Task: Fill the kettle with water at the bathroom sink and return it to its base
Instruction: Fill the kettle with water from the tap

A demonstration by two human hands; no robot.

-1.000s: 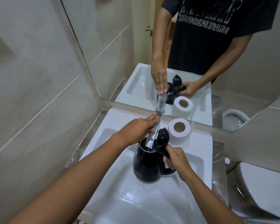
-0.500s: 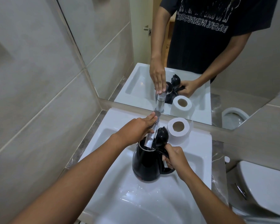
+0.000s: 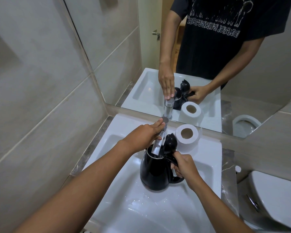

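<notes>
A black kettle (image 3: 155, 174) with its lid (image 3: 170, 142) flipped up stands in the white sink (image 3: 118, 165), its mouth right under the chrome tap spout (image 3: 157, 145). My right hand (image 3: 185, 165) grips the kettle's handle on the right side. My left hand (image 3: 144, 136) rests on the tap, fingers laid over its lever and reaching the round tap top (image 3: 165, 119). Whether water is running I cannot see.
A toilet paper roll (image 3: 187, 137) stands on the sink rim just behind the kettle. A mirror (image 3: 208, 73) rises at the back. Tiled wall (image 3: 32, 98) closes the left. A toilet cistern (image 3: 274, 199) sits at the right.
Both hands and the kettle hold their places; only the camera has shifted slightly.
</notes>
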